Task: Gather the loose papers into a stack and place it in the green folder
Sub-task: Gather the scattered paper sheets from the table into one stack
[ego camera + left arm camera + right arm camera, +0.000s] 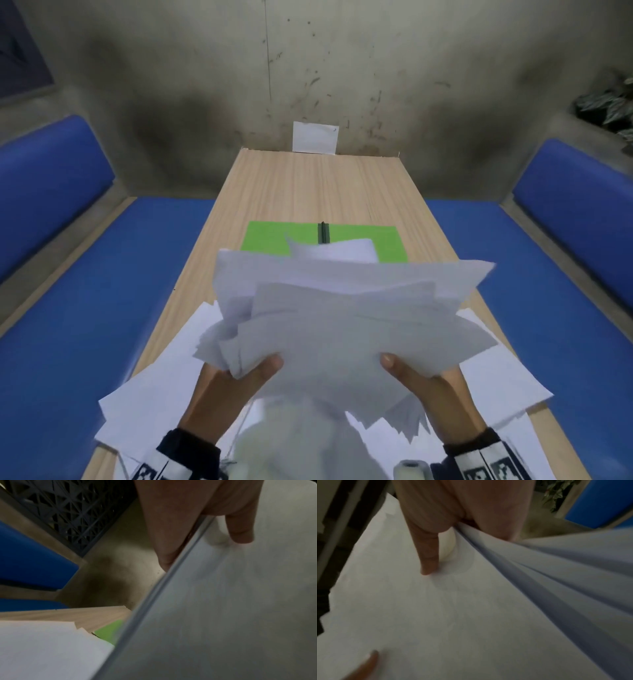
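Both hands hold an untidy bundle of white papers (346, 311) lifted above the wooden table (308, 185). My left hand (236, 383) grips its near left edge, thumb on top and fingers underneath. My right hand (424, 380) grips the near right edge the same way. In the left wrist view the thumb (240, 530) presses on the top sheet (223, 615). In the right wrist view the thumb (428, 555) lies on the papers (436, 615), whose edges fan apart. The green folder (270, 240) lies open and flat beyond the bundle, partly hidden by it, with a dark clip (323, 232) at its spine.
More loose white sheets (154, 394) lie spread on the near end of the table, under the bundle. Blue benches (102, 291) run along both sides. A white card (315, 137) leans on the grey wall at the table's far end. A plant (609, 106) sits far right.
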The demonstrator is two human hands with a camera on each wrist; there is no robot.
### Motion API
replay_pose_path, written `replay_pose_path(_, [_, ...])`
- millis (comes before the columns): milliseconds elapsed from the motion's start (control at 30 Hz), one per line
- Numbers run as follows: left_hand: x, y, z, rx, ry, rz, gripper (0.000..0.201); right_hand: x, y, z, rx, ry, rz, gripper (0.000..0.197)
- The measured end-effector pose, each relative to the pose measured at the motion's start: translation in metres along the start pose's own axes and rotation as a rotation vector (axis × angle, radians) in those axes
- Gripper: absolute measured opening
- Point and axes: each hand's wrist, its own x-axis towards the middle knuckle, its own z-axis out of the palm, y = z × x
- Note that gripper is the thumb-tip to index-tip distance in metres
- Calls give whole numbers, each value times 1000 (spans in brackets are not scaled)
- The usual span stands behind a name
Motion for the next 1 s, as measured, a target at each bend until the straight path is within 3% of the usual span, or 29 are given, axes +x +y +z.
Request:
replay_pose_path(233, [-1,0,-2,-11,-79,-29,17,9,31,0,-299,-75,199,12])
replay_pose_path(300, [-1,-3,0,-33,-77,-51,16,11,36,-2,-383,-102,287,18])
replay_pose_path(433, [4,-12,0,-22,-63,-92,20,4,21,-4,-493,-217,246,25])
replay_pose_path(600, [7,-19,0,7,-30,-131,14,6,21,-8,-629,-295,322,12])
replay_pose_path(667, [7,-18,1,3,-17,-131,12,5,22,-10,-571,-285,320,23])
replay_pose_path(867, [8,-14,2,-43,-39,-127,11,2,12,-20,-367,-349,182,25])
replay_pose_path(933, [10,-17,1,-45,-100,-111,29,4,9,-20,-318,-334,203,23])
replay_pose_path(1000, [15,-23,-2,-46,-152,-88,67,12,22,-21,-291,-251,287,50])
